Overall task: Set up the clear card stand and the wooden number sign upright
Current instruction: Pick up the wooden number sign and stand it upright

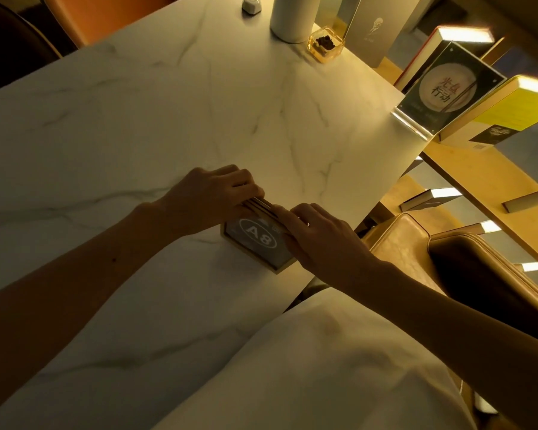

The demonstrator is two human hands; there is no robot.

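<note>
The wooden number sign (255, 240), a wood-framed block with a dark face reading "A8", stands on the white marble table (168, 119) near its right edge. My left hand (212, 197) grips the sign's top edge from the left. My right hand (320, 240) holds its top and right side, fingers laid over the upper corner. The clear card stand (448, 91) stands upright at the table's far right corner, holding a dark card with a round plate picture. Neither hand is near it.
A white cylinder (292, 17), an amber glass ashtray (326, 45), a small white button device (251, 4) and a grey card (373, 29) sit at the far edge. Books on wooden shelves (494, 181) run along the right. A tan leather chair (416, 243) is beside me.
</note>
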